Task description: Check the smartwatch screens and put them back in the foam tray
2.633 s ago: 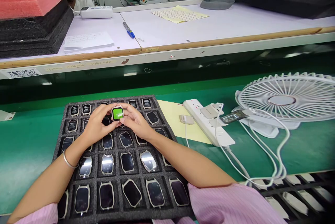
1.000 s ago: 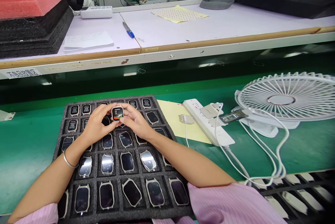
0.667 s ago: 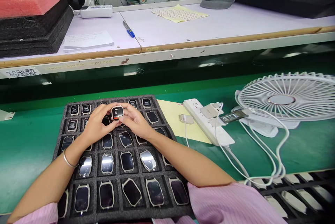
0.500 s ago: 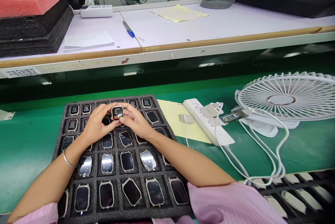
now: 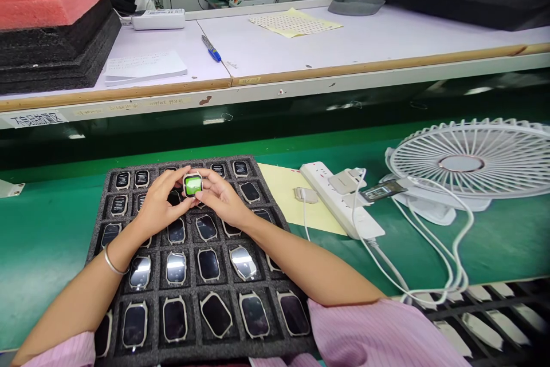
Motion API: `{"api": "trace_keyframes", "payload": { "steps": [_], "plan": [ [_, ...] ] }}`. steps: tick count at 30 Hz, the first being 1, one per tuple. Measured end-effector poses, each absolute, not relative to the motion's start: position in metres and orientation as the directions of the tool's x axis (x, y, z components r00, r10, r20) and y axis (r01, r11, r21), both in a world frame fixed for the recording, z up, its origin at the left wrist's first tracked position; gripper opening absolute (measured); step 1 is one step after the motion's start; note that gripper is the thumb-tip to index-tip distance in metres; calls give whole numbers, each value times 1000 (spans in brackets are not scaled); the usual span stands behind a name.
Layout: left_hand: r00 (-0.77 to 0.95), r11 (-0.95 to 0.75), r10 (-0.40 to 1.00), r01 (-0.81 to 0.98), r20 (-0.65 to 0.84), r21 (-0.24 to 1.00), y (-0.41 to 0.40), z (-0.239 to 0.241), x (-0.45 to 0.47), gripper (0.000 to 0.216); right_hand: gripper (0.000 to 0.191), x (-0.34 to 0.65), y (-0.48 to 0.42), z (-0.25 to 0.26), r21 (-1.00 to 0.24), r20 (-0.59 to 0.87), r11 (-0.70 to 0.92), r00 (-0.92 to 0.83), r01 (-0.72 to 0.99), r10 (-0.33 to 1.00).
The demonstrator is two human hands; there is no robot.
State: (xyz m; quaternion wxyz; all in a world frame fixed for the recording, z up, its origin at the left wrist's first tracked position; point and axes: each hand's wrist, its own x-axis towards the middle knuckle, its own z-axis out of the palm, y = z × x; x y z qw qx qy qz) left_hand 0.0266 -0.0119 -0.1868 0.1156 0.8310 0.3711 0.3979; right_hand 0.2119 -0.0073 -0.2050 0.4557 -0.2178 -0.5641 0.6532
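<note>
Between my two hands is a smartwatch body point(image 5: 193, 185) without a strap, its screen lit mostly green. My left hand point(image 5: 163, 200) grips its left side, fingers behind and thumb at the lower edge. From the other side my right hand point(image 5: 224, 198) holds it, with the thumb at the bottom of the screen. Both hands are above a dark foam tray point(image 5: 192, 275) whose compartments hold several more watch bodies. Some in the back rows, such as one watch point(image 5: 122, 180), show white text; nearer ones, like a watch point(image 5: 175, 319), have dark screens.
Right of the tray lie yellow paper point(image 5: 283, 195), a power strip point(image 5: 320, 175) with chargers and looping white cables, and a white fan point(image 5: 464, 162). A raised shelf point(image 5: 258, 58) behind bears a pen point(image 5: 211, 48), notepaper point(image 5: 146, 66) and stacked foam point(image 5: 51, 40). Another tray point(image 5: 511, 310) sits at lower right.
The held watch's screen has turned from black with text and coloured buttons to mostly green. Both hands have stayed in nearly the same place.
</note>
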Motion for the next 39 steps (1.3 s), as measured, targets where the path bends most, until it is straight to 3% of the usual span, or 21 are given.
{"api": "trace_keyframes", "payload": {
  "steps": [7, 39],
  "plan": [
    [430, -725, 683, 498, 590, 476, -13, -182, 28, 43, 39, 211, -7, -205, -943, 227, 68, -482, -324, 846],
    [396, -673, 730, 555, 557, 489, -14, -184, 29, 41, 42, 213, -9, -204, -952, 210, 65, -486, -298, 848]
  ]
}}
